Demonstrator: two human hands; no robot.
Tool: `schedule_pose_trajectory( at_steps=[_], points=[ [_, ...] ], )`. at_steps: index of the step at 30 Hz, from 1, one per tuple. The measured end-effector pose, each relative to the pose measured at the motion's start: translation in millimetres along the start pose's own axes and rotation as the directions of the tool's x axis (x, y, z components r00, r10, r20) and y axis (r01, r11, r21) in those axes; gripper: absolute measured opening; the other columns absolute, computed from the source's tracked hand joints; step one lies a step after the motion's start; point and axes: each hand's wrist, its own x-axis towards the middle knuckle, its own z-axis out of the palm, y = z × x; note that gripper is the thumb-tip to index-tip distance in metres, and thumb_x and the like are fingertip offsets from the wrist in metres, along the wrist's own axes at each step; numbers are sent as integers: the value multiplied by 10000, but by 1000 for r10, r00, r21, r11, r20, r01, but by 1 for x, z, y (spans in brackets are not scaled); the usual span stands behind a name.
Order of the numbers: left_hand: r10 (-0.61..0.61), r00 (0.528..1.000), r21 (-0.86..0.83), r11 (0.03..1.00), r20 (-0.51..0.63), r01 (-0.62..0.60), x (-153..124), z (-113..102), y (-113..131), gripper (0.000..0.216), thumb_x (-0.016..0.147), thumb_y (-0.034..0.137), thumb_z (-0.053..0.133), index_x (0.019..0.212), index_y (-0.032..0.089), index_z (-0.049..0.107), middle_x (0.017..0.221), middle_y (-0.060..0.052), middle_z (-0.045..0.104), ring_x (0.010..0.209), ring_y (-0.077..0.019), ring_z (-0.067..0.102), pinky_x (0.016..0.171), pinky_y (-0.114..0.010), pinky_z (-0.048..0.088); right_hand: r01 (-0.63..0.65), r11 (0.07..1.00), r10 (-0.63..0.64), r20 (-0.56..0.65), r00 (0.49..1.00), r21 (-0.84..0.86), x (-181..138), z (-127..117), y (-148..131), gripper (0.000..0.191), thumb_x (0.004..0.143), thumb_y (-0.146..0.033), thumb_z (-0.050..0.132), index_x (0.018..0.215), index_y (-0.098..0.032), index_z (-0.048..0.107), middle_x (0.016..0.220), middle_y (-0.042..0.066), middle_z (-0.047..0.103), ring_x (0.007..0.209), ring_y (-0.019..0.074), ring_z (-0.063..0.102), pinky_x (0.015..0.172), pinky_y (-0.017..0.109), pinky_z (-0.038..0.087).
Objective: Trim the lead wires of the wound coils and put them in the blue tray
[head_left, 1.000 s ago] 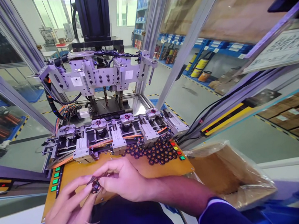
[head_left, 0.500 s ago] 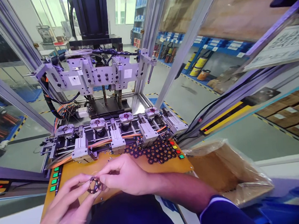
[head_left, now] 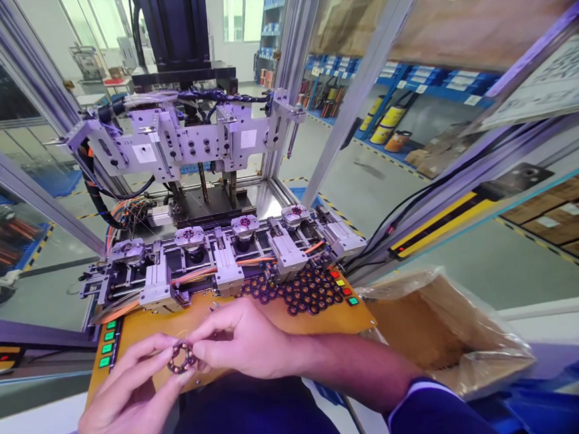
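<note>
Over one orange board point(head_left: 318, 323), two hands point(head_left: 134, 403) point(head_left: 244, 341) hold one dark ring point(head_left: 173, 364).

Dark blue sleeve point(head_left: 435, 416), apparently white-edged

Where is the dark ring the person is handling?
In the head view, the dark ring sits low, left of centre, right of the green buttons, pinched by the left hand, with the right hand at its right edge.
</note>
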Motion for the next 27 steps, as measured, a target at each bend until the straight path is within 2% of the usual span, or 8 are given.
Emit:
schedule_pose_trajectory(
  at_steps=[4, 12, 21, 27],
  points=[
    [23, 1000, 15, 1000, 15, -23, 1, 1, 1, 467, 738, -53, 739, 1094, 249, 732, 1117, 9, 717, 992, -112, 693, 922, -205, 574, 9, 1000, -9, -7, 1000, 3, 0, 0, 1, 247, 800, -275, 671, 917, -103, 804, 812, 84, 782, 662, 133, 690, 635, 223, 544],
    [31, 999, 10, 999, 21, -31, 0, 1, 3, 483, 745, -54, 737, 1120, 250, 721, 1136, 26, 710, 1001, -83, 684, 967, -174, 545, 83, 986, -82, 12, 997, -145, -1, -4, -1, 252, 822, -275, 664, 933, -98, 804, 852, 93, 791, 662, 135, 695, 604, 206, 524],
    [47, 999, 51, 998, -5, -47, 0, 0, 2, 497, 733, -49, 751, 1117, 266, 731, 1129, 14, 718, 959, -112, 700, 898, -214, 590, 212, 946, -208, 41, 977, -245, -1, 0, 4, 258, 906, -276, 592, 864, -114, 789, 810, 85, 774, 705, 152, 706, 648, 227, 544],
    [36, 999, 83, 996, 38, -39, -3, -3, 2, 467, 750, -20, 752, 1123, 261, 730, 1108, 9, 712, 942, -117, 700, 899, -219, 585, 285, 877, -272, 88, 958, -387, -1, 0, 9, 253, 922, -241, 566, 769, -153, 748, 753, 62, 745, 677, 142, 678, 680, 230, 541]
  ],
)
